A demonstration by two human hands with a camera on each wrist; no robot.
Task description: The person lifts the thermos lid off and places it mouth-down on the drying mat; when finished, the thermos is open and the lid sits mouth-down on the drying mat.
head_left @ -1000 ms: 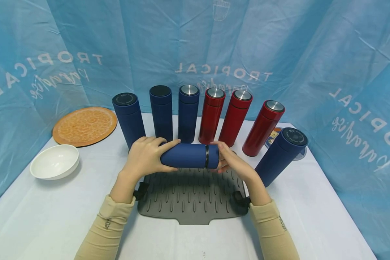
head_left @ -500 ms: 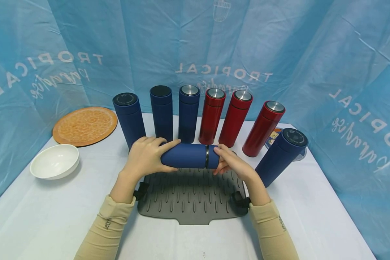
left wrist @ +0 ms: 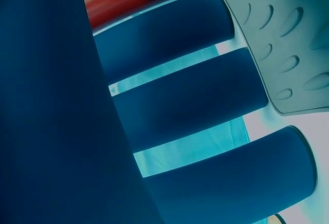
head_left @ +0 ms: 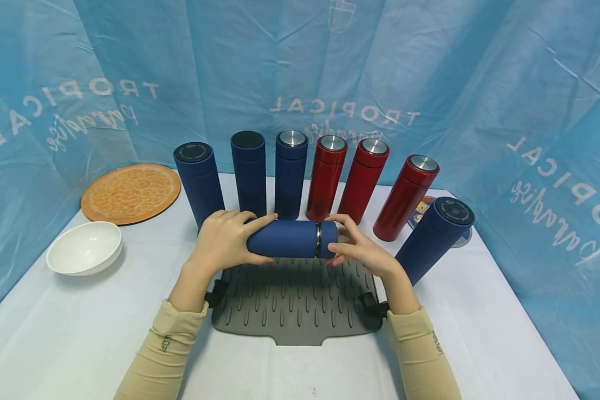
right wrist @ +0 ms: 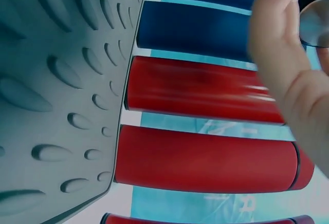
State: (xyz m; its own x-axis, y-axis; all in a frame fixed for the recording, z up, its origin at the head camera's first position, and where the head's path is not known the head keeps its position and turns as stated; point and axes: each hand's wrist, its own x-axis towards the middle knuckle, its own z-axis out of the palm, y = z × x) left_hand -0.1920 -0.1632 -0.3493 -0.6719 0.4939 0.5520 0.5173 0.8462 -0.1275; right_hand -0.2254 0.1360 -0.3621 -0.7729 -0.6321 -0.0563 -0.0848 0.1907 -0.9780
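Observation:
A blue bottle [head_left: 285, 239] with a dark shiny ring near its cap lies sideways in the air above a grey ridged mat [head_left: 295, 311]. My left hand [head_left: 225, 239] grips its body from the left. At the cap end, my right hand [head_left: 360, 247] holds the cap between thumb and fingers. In the left wrist view the held bottle [left wrist: 56, 111] fills the left side. The right wrist view shows part of my right hand [right wrist: 290, 70] beside the round silver end [right wrist: 316, 22] of the bottle.
Behind stand three blue bottles [head_left: 247, 178] and three red bottles [head_left: 326, 180]; another blue bottle [head_left: 432, 241] stands at right, partly over a patterned round mat [head_left: 419, 210]. At left are a white bowl [head_left: 85, 250] and an orange round mat [head_left: 130, 194].
My right hand has shifted its fingers around the cap, its thumb now lower and its wrist slightly farther right. My left hand and the held bottle stay nearly where they were.

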